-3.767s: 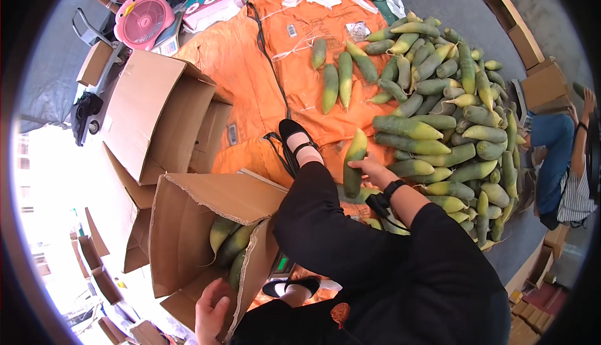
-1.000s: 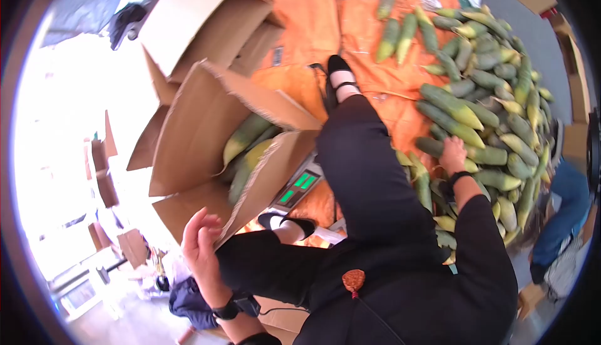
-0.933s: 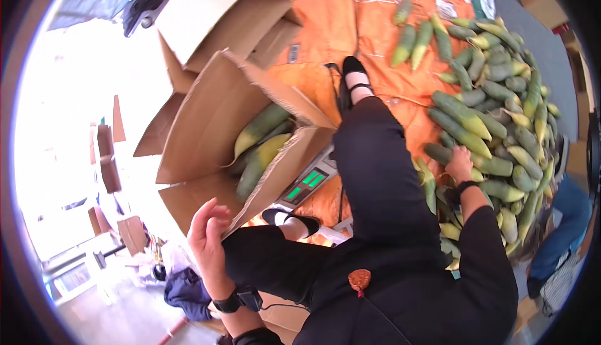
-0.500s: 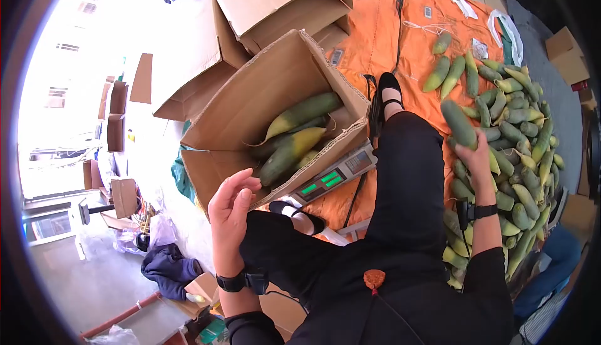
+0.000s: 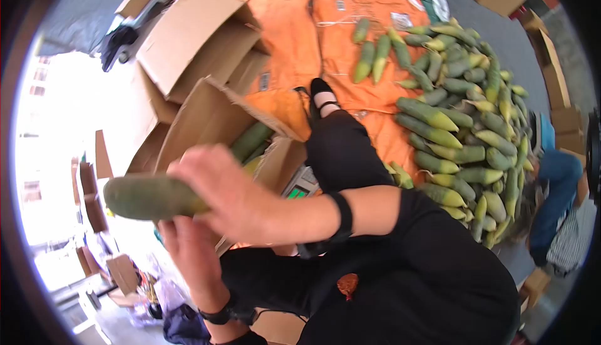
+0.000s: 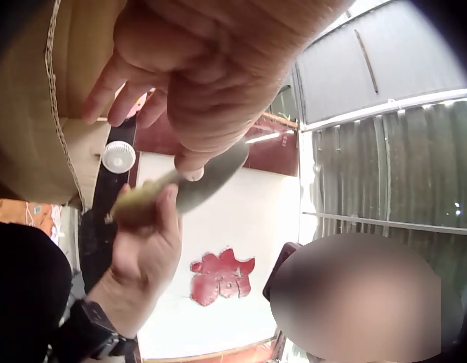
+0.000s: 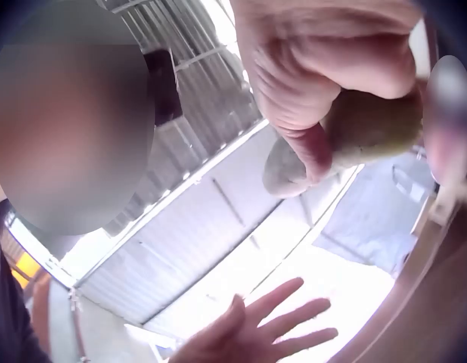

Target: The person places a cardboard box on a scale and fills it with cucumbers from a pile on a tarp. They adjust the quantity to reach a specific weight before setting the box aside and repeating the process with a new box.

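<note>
At the left side of the head view, a green radish [image 5: 153,198] lies almost level in the air, its blunt end pointing away from the person. Half a second ago it was over by the pile; now it has crossed the body to the box's side, which I take to mean the carrying is largely made, though the radish is not in the box. Just below it is the left hand [image 5: 194,257], its fingers straight and spread in the right wrist view (whether it touches the radish, I cannot tell). Next comes the right hand [image 5: 228,198], blurred, with thumb and fingers closed round the radish and the forearm reaching across the lap. Behind that arm stands the open cardboard box [image 5: 191,126], partly hidden now, with other radishes [image 5: 250,141] showing inside. Beside the box, a scale [image 5: 305,181] shows part of its lit green display. Beyond the knee, the big pile [image 5: 463,138] on the orange sheet [image 5: 285,25] has no hand at it any more, so the picking there has paused.
</note>
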{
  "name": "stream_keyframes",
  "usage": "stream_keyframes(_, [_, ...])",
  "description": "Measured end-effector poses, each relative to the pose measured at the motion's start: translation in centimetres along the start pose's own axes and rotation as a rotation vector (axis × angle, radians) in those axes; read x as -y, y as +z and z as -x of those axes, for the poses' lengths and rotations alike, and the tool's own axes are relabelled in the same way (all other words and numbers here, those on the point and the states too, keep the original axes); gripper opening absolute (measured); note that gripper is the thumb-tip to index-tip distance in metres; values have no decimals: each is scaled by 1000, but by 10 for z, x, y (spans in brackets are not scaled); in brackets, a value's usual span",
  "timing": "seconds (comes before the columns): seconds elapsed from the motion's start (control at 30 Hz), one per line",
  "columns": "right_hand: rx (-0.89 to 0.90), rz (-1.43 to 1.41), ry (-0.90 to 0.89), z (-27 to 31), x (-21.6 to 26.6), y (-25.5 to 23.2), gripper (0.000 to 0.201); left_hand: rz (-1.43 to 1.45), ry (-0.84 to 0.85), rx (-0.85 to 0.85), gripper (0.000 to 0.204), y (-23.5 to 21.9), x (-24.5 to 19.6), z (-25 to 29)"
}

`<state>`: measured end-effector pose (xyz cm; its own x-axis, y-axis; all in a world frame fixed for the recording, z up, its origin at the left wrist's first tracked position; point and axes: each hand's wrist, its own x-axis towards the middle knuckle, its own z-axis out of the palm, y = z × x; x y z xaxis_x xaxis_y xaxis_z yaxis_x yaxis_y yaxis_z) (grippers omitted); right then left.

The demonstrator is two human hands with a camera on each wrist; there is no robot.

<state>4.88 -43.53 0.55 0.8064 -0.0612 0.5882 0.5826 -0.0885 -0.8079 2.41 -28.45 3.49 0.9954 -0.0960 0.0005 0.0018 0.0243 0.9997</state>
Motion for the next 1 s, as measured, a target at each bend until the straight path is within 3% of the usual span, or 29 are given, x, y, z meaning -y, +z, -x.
stream_keyframes(0.03, [-4,-31,17,9,6,8,55,267,-90,-88,46,-3,-1,-2])
stream_keyframes(0.1, [1,-62,57,18,3,7,50,194,-113,-7,46,-20,-2,-7])
stream_keyframes(0.17, [122,-48,-6,24,-10,1,42,186,-125,20,41,-33,4,-10])
stream_keyframes(0.2, [96,-12,-36,21,-10,-4,29,145,-161,43,41,-36,4,-13])
stream_keyframes(0.3, [154,-3,-12,19,-16,-12,18,-16,-258,63,39,-42,1,-32])
stream_keyframes(0.37, [158,13,5,21,-23,-10,14,-471,-304,245,36,-39,0,-48])
stream_keyframes(0.43, [160,28,22,22,-26,-9,10,-444,-330,222,39,-29,10,-56])
stream_keyframes(0.5, [150,18,-14,23,-26,-9,8,-570,-464,279,40,-36,29,-71])
stream_keyframes(0.53, [145,-12,12,23,-25,-9,8,-677,-411,428,43,-43,40,-78])
stream_keyframes(0.57, [139,-6,16,22,-25,-10,8,-677,-412,438,43,-49,52,-80])
stream_keyframes(0.63, [130,12,34,21,-25,-12,9,-486,-323,386,45,-33,57,-79])
stream_keyframes(0.7, [95,-6,36,19,-25,-13,9,-413,-380,354,47,-18,36,-76])
stream_keyframes(0.77, [61,-26,36,17,-25,-15,9,-773,-257,356,47,-4,21,-74])
stream_keyframes(0.8, [56,-57,36,16,-26,-17,9,-884,-274,376,41,-11,21,-75])
stream_keyframes(0.93, [61,-127,65,9,-22,-29,9,-899,-293,347,33,-31,13,-53])
stream_keyframes(1.0, [40,-69,23,0,-22,-47,8,-628,-327,213,28,-28,14,-32])
